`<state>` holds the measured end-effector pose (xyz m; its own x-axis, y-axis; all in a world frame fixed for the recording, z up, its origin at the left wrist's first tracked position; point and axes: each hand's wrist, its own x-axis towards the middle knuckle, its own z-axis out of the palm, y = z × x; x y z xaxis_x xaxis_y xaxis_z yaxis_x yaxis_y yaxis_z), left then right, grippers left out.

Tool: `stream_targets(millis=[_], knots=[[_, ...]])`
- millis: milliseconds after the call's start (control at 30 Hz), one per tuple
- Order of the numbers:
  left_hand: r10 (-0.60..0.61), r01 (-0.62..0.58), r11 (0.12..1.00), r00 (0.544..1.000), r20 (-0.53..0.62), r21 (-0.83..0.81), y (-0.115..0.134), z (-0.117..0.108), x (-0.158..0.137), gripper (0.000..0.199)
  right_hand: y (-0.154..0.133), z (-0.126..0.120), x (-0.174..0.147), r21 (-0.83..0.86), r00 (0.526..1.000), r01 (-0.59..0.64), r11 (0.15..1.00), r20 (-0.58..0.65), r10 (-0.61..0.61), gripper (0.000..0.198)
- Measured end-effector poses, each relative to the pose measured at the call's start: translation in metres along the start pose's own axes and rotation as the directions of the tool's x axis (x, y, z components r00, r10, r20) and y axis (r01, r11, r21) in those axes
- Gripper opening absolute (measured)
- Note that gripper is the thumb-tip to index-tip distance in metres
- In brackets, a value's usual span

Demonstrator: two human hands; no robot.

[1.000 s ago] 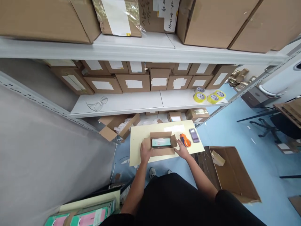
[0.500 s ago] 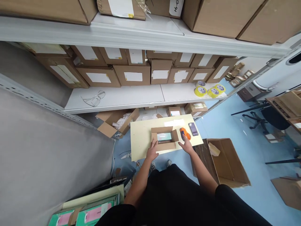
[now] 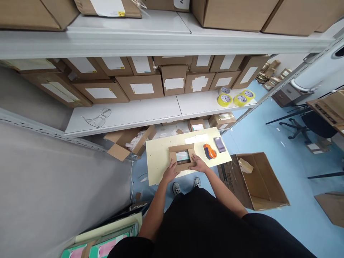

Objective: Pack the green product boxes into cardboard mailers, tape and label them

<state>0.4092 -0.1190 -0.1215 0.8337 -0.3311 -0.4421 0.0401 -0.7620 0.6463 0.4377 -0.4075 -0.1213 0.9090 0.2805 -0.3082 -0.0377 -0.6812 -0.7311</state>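
A small cardboard box (image 3: 183, 167) with raised flaps stands on a pale yellow board (image 3: 156, 161). Inside it lies a flat mint-green and white pack (image 3: 183, 156). My left hand (image 3: 170, 172) grips the box's near left corner, fingers on the left flap and thumb by the front one. On the opposite side my right hand (image 3: 199, 164) holds the right flap, its thumb near the front flap. An orange and dark blue tape dispenser (image 3: 210, 152) rests right of the box, beside a blurred purple item (image 3: 219, 144). White paper (image 3: 196, 138) lies behind the box.
Shelving (image 3: 150, 111) ahead carries labelled cartons, eyeglasses (image 3: 99, 118) and several tape rolls (image 3: 224, 100). An open carton (image 3: 125, 141) sits left of the board. A large open carton (image 3: 264, 179) is on the floor at right. Green and pink packs (image 3: 104, 247) are at lower left.
My right hand has moved left from beside the tape dispenser onto the box's right flap. That flap now leans inward more. My left hand stays at the box's left side; the view has shifted.
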Motion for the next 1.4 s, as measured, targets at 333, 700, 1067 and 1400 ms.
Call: stream_targets(millis=[333,700,1067,1400], knots=[[-0.156,0.180,0.982,0.941,-0.301,0.051,0.021,-0.024,0.018,0.051,-0.013,-0.002,0.010,-0.003,0.919,-0.223,0.975,-0.334,0.209,0.044],[0.070,0.050,0.927,0.950,-0.303,0.371,0.050,-0.065,0.052,0.087,-0.029,0.007,0.011,-0.098,0.807,-0.507,0.856,-0.402,0.432,0.065],[-0.065,0.025,0.917,0.994,0.089,0.398,0.043,-0.024,0.026,0.069,-0.008,0.022,0.012,0.004,0.851,-0.351,0.936,-0.416,0.321,0.065],[-0.116,-0.013,0.887,0.961,0.251,0.462,0.024,-0.029,0.036,0.083,0.038,-0.008,-0.002,0.034,0.771,-0.293,0.956,-0.582,0.257,0.063]])
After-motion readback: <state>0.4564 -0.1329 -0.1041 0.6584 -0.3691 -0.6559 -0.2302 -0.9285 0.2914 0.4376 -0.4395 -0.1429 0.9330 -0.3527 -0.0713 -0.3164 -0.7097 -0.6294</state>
